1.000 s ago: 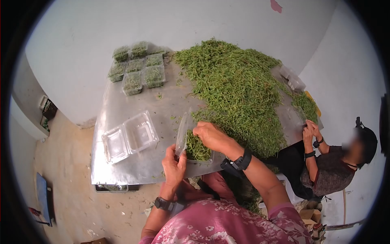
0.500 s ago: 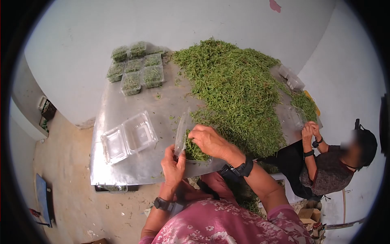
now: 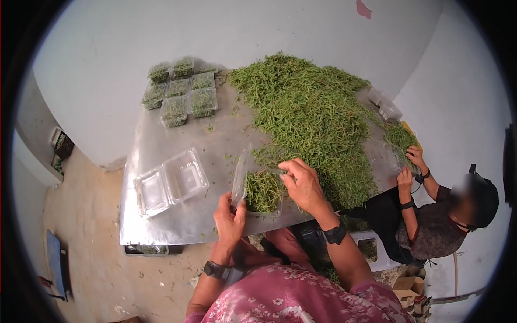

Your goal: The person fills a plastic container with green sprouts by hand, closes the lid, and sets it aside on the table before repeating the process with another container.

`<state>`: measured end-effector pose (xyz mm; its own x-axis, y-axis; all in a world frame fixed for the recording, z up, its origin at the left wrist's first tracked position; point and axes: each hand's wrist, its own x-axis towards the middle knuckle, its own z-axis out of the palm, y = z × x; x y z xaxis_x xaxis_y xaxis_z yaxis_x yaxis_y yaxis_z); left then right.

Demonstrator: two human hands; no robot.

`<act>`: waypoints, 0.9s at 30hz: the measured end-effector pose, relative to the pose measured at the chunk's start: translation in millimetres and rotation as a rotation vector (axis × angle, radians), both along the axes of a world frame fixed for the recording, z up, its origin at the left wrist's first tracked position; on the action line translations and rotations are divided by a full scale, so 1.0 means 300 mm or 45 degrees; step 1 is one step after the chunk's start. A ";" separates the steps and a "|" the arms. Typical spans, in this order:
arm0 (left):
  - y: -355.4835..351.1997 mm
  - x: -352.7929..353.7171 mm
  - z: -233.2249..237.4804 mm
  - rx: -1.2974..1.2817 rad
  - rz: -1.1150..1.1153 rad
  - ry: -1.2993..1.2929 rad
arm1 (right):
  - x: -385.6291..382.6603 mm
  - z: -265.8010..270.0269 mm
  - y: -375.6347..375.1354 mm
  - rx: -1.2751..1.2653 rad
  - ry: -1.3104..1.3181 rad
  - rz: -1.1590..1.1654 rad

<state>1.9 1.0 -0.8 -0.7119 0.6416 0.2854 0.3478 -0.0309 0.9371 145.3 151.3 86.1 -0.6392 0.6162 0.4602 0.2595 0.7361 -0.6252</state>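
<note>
A clear plastic clamshell container (image 3: pixel 280 211) stands at the table's front edge, its lid (image 3: pixel 241 171) raised on the left. Loose green sprigs (image 3: pixel 263 191) fill its base. My left hand (image 3: pixel 230 219) grips the lid near the hinge, thumb and fingers closed on the plastic. Over the container's right side is my right hand (image 3: pixel 302 185), fingers bent and drawn together; what lies at its fingertips is too small to make out. A large heap of the same greens (image 3: pixel 318 124) rises just beyond it.
An open clamshell container (image 3: pixel 186 175) lies to the left on the metal table (image 3: pixel 161 229). Several filled containers (image 3: pixel 175 110) stand at the back left. On the right, a co-worker (image 3: pixel 433 231) handles greens beside stacked clear containers (image 3: pixel 385 105).
My right hand has moved right from above the greens to the container's right side, uncovering them. My left hand has stayed put. The co-worker's hands have moved apart, one reaching toward the greens.
</note>
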 end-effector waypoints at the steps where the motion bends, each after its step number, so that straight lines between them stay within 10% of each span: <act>1: 0.001 0.000 -0.002 0.003 -0.001 -0.003 | 0.022 -0.024 0.000 -0.102 0.046 -0.070; 13: 0.002 -0.002 -0.015 0.031 -0.006 -0.005 | 0.095 -0.174 -0.041 -0.711 -0.024 -0.125; 27: 0.005 -0.003 -0.024 0.030 -0.005 -0.011 | -0.025 -0.089 -0.007 0.162 -0.382 -0.002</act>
<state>0.9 2.5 -8.1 -0.7120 0.6376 0.2942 0.3394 -0.0543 0.9391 137.9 149.3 59.5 -0.7571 0.5668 0.3248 0.4191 0.8029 -0.4240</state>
